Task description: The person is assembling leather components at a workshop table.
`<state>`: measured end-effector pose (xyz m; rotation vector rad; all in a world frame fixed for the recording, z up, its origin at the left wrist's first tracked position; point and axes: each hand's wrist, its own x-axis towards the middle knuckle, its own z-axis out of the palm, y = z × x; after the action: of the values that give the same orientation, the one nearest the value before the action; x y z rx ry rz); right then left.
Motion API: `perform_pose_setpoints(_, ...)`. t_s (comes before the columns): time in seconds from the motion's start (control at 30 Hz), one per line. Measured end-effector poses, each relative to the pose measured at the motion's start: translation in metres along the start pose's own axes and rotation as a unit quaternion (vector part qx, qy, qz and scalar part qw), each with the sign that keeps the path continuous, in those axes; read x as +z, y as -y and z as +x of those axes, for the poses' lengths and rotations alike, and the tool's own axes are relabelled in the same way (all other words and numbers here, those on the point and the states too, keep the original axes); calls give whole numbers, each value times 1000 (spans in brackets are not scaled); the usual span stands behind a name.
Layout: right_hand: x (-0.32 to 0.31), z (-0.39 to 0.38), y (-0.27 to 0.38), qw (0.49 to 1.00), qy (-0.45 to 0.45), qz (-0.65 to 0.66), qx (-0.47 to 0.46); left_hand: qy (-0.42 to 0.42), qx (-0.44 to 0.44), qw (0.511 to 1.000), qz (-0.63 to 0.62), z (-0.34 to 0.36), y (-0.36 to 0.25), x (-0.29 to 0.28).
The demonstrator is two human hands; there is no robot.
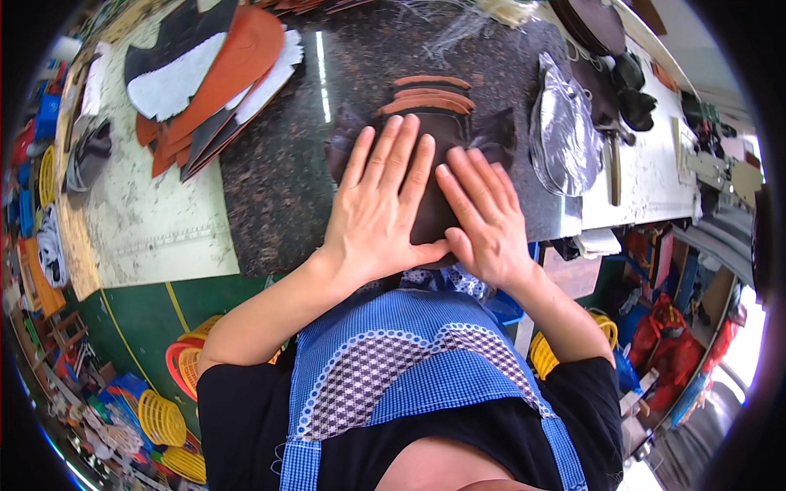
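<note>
A dark brown leather piece (435, 200) lies on a speckled dark stone slab (278, 192) right before me. My left hand (377, 200) rests flat on its left part, fingers stretched away from me and thumb out to the side. On the right part, my right hand (489, 221) also lies flat with its fingers extended. The two thumbs meet, or nearly meet, near the close edge of the leather. Just beyond my fingertips sit several curved strips with tan edges (427, 100). Darker flaps of material (497, 135) show on both sides of the hands. Much of the leather is covered by my palms.
Orange and dark leather cutouts (221, 74) are piled at the left, by a white board (155, 237). To the right are a piece in clear plastic (565, 131) and a tool with a long handle (616, 168). Loose threads (458, 33) lie at the back. Yellow baskets (161, 417) stand below.
</note>
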<state>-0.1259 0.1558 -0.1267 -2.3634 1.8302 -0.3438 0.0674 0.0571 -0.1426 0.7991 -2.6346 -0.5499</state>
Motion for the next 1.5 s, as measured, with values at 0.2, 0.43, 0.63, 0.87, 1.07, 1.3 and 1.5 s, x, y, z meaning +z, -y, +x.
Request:
perform_pose_setpoints(0.2,-12,-8,-24,995,-29,11,94,45,4,998,40,6,3,-7)
perform_pose_setpoints(0.43,-10,45,11,974,-188,118,-47,-55,47,997,-7,-5,7,3)
perform_pose_setpoints(0.63,10,56,21,998,-63,-9,24,-71,36,997,-12,-34,17,-19)
perform_pose_setpoints(0.87,9,49,25,995,-5,-78,62,-256,-42,947,191,-10,102,-103)
perform_pose_setpoints(1.07,9,52,26,995,-47,-65,53,-162,-187,965,93,-39,191,-142)
perform_pose_setpoints(1.3,-8,51,43,980,-194,34,8,-217,-81,954,191,-42,179,-118)
perform_pose_setpoints(1.5,26,66,65,992,-121,-2,-49,-221,-96,954,177,-38,181,-114)
